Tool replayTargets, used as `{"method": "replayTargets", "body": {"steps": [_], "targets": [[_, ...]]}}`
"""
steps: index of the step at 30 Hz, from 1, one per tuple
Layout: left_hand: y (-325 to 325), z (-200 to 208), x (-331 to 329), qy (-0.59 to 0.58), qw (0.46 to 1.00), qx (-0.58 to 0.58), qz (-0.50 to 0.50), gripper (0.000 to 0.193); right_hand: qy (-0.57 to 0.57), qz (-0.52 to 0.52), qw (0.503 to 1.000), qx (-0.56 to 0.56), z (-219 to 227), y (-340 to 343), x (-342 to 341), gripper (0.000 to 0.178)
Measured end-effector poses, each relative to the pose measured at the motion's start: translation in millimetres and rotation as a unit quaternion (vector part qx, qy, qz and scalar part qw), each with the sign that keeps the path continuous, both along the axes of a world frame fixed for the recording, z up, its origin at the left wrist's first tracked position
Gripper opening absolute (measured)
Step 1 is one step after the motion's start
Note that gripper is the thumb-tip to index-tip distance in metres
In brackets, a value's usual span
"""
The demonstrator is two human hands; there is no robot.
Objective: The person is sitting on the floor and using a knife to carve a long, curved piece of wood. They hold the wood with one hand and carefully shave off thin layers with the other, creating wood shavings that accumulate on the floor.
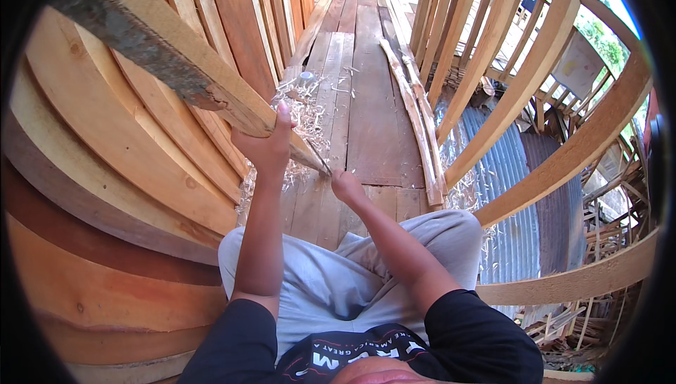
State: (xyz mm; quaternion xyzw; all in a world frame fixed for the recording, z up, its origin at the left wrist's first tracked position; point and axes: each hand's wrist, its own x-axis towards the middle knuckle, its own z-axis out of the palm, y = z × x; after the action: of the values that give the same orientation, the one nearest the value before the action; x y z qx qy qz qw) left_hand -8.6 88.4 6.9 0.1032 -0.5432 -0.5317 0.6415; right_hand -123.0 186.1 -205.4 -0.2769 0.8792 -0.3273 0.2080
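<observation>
A long wooden pole [179, 60] slants from the upper left down to the middle. Dark bark covers part of its side; the lower end is bare, pale wood. My left hand [266, 146] is closed around it near that lower end, thumb pointing up. By the pole's tip, my right hand [346, 185] is closed on a knife, its handle hidden in the fist. Its thin dark blade [320, 158] lies against the pale wood. Curled wood shavings [304, 113] lie on the boards beyond my hands.
Stacked timber boards [127, 144] line the left side. On the plank floor [377, 116] lie two peeled poles [412, 123], beside a slatted wooden railing [507, 88]. Beyond it are corrugated metal sheets [503, 194] at a lower level. My crossed legs [331, 271] are close below my hands.
</observation>
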Motion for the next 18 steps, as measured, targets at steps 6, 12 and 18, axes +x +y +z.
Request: {"method": "replayTargets", "body": {"steps": [6, 12, 18], "targets": [[1, 0, 2, -0.007, 1.000, -0.004, -0.029, 0.021, 0.018, -0.020, 1.000, 0.014, 35, 10, 21, 0.052], [-7, -7, 0, -0.012, 0.998, -0.052, -0.016, 0.032, 0.059, 0.004, 0.997, 0.050, 22, 2, 12, 0.041], [0, -3, -7, -0.010, 0.999, -0.010, -0.040, 0.031, 0.091, 0.080, 0.987, 0.102, 15, 3, -11, 0.029]]}}
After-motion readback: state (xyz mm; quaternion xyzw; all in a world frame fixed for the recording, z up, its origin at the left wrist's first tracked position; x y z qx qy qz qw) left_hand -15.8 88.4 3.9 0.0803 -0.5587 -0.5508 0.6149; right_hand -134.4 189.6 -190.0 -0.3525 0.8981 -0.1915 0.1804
